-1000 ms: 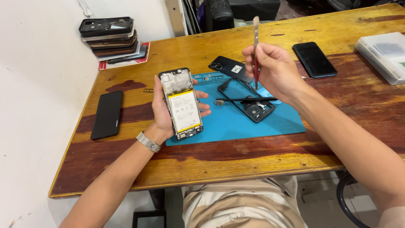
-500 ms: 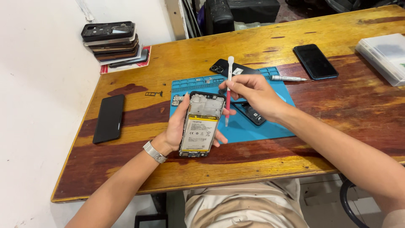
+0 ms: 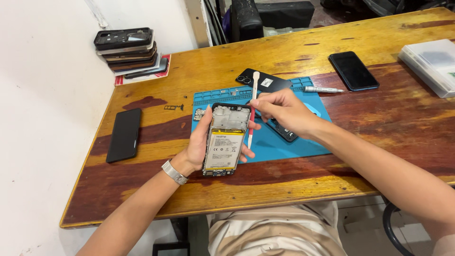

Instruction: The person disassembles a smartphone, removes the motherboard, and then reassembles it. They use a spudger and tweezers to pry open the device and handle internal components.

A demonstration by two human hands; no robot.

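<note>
My left hand (image 3: pixel 201 147) holds an opened phone (image 3: pixel 226 140), back cover off, with its yellow battery and bare frame facing up. It is held over the front left part of a blue work mat (image 3: pixel 284 142). My right hand (image 3: pixel 279 111) grips a thin white and red pry tool (image 3: pixel 253 106), almost upright, its lower tip at the phone's right edge near the battery. A black phone back cover (image 3: pixel 265 80) lies at the mat's far edge, and a black frame part (image 3: pixel 284 132) lies on the mat under my right hand.
A silver screwdriver (image 3: pixel 323 89) lies right of the mat. Black phones rest on the wooden table, one at the left (image 3: pixel 124 134) and one at the right (image 3: pixel 353 70). A stack of phones (image 3: pixel 129 50) sits far left, a clear plastic box (image 3: pixel 430 64) far right.
My left hand has brought the opened phone lower and toward me. My right hand put down the silver tool and now holds the white and red pry tool against the phone's edge.
</note>
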